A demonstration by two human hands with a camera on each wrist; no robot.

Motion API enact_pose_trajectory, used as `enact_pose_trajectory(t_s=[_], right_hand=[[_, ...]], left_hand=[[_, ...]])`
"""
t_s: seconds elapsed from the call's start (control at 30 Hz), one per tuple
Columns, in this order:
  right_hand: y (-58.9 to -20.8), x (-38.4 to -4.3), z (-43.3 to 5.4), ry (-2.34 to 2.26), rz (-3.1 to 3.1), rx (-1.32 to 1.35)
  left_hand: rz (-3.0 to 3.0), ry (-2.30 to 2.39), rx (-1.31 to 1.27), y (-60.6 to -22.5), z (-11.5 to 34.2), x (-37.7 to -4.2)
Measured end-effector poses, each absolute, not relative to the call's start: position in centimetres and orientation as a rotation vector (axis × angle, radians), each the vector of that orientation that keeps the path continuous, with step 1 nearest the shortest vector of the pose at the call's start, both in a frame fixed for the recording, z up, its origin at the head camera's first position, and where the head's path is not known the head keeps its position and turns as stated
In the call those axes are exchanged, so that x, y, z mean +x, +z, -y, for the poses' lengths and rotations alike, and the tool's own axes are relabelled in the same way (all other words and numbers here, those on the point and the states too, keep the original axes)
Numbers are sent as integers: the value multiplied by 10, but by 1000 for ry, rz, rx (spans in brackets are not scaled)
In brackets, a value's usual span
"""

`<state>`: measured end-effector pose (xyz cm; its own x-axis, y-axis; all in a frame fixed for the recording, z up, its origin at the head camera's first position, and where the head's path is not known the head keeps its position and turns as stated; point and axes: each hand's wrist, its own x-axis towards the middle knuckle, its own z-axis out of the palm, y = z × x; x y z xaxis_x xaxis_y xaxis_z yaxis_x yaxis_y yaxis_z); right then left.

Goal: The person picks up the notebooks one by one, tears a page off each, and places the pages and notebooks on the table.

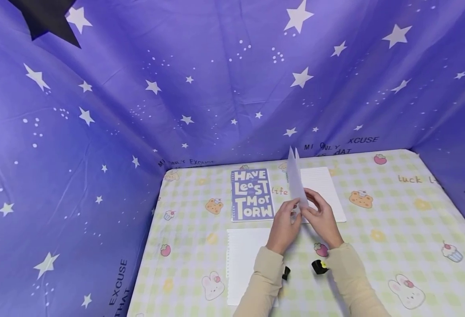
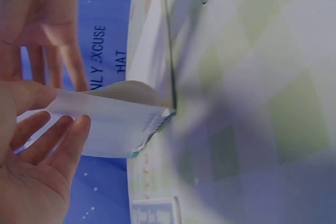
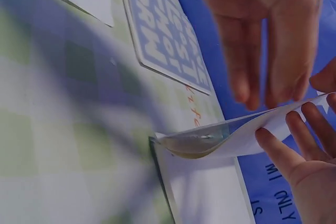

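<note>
A notebook lies opened out, its lined right-hand part flat on the table and a translucent cover with white leaves lifted upright. My left hand grips the near edge of these raised leaves. In the left wrist view its thumb lies over the edge and its fingers lie along the cover's face. My right hand holds the leaves from the other side, close beside the left. Its fingers lie against the white page in the right wrist view. The cover's lower edge shows binding rings near the tablecloth.
A blue notebook with white lettering lies to the left. White lined paper with a perforated edge is partly under the left sleeve. A black item with a yellow flower and a small black piece lie near the forearms. Starry blue curtains surround the table.
</note>
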<state>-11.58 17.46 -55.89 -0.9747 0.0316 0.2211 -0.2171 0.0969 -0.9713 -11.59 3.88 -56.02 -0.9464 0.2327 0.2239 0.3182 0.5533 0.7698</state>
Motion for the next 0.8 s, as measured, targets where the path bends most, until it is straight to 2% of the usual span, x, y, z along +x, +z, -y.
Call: enact_pose_trajectory(t_s=[0.23,0.8], right_hand=[[-567,-118,-162,1880,2252,225],[-590,-120,-147,1621,2416,310]], left_hand=[[2589,-1418,-466,-550,-27,-116],[2377,-1796,-207,-534,0,-114]])
